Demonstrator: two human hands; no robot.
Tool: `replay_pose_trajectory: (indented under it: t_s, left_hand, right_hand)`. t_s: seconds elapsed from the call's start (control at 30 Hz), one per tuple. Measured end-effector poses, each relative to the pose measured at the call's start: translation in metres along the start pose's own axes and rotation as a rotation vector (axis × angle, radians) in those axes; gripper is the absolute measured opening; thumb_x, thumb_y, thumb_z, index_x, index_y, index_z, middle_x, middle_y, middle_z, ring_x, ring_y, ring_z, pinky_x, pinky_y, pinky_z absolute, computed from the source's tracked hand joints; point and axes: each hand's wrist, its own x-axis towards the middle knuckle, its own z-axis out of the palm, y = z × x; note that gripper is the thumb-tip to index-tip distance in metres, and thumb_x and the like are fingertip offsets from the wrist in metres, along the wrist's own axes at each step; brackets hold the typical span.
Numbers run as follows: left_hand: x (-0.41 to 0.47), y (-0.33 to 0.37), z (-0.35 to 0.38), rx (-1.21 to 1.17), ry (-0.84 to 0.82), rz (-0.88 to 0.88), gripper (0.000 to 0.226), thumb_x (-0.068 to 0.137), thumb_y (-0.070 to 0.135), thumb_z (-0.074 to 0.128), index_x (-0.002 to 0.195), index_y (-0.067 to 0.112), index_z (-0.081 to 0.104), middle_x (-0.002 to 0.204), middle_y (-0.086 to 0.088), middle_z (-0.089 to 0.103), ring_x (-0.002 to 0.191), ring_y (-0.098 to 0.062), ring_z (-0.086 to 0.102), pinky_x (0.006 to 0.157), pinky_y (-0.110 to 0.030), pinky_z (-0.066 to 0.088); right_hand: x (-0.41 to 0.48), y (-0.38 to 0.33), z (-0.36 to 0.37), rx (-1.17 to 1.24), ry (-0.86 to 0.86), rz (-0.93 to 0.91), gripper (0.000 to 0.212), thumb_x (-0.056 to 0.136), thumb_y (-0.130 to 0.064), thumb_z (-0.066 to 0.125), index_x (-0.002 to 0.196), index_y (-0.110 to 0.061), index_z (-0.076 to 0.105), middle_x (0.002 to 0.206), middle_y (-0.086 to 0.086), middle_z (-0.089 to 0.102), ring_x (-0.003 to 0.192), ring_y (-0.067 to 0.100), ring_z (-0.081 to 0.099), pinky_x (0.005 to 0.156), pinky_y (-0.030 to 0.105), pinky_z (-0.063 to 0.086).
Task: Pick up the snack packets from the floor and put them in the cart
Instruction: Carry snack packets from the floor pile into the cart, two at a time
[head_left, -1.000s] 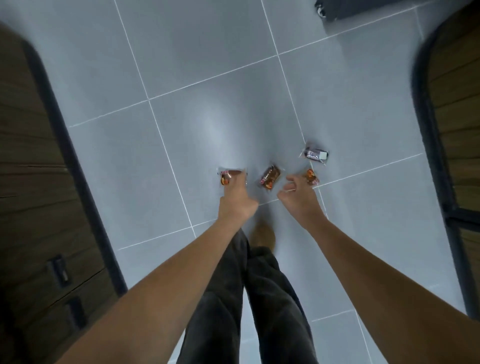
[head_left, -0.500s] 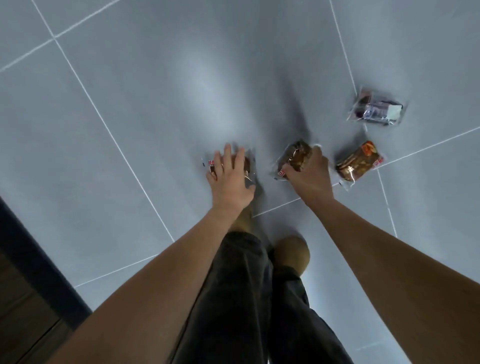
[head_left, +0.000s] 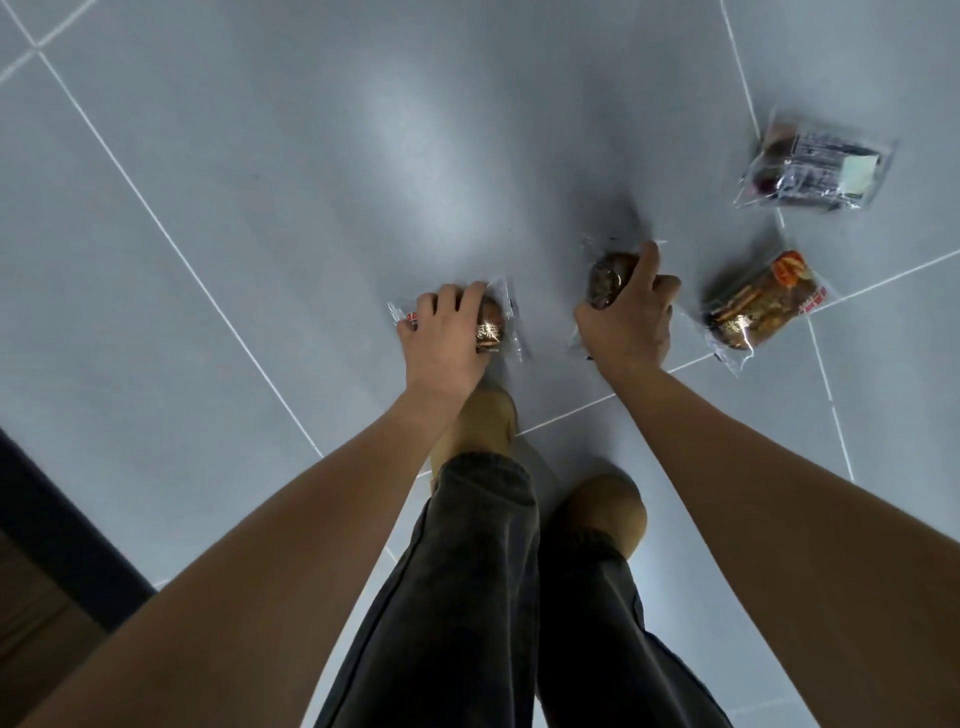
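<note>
Your left hand (head_left: 441, 340) grips a clear-wrapped brown snack packet (head_left: 491, 327) down on the floor. Fingers are curled over its top, and the wrapper ends stick out on either side of them. Your right hand (head_left: 626, 332) holds a second brown packet (head_left: 605, 278), fingers and thumb wrapped round it. Can't tell if it's lifted or touching the tile. There is bare tile between your two hands. Just right of the right-hand grip lies a third packet (head_left: 753, 312), brown with an orange and red label, flat on the floor and untouched. Beyond it, further out from the right hand, a purple packet (head_left: 815, 171) lies across a grout line. Grey tiled floor (head_left: 260, 156) runs all round. Below the grips, toward you, are tan shoes (head_left: 608, 512) and dark trousers (head_left: 478, 571). A dark skirting strip (head_left: 52, 525) sits well out left of the left hand.
</note>
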Motion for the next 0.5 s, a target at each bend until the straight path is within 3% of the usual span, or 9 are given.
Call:
replay_pose_trajectory:
  t_s: [0.23, 0.5]
  left_hand:
    - [-0.041, 0.029, -0.075, -0.301, -0.150, -0.125, 0.072, 0.081, 0.035, 0.072, 0.140, 0.024, 0.032, 0.133, -0.008, 0.043, 0.123, -0.029, 0.037, 0.094, -0.046, 0.044]
    - [-0.115, 0.079, -0.220, -0.449, -0.133, -0.034, 0.078, 0.073, 0.032, 0.078, 0.135, 0.023, 0.031, 0.129, -0.010, 0.048, 0.118, -0.032, 0.045, 0.096, -0.046, 0.044]
  right_hand:
    - [-0.055, -0.009, -0.077, -0.008, -0.052, -0.031, 0.085, 0.084, -0.024, 0.067, 0.149, -0.033, 0.014, 0.145, 0.012, 0.032, 0.128, 0.034, 0.045, 0.099, 0.049, 0.044]
    - [-0.160, -0.023, -0.211, 0.162, 0.031, -0.025, 0.082, 0.081, -0.027, 0.065, 0.149, -0.032, 0.019, 0.146, 0.007, 0.037, 0.125, 0.033, 0.047, 0.096, 0.045, 0.044]
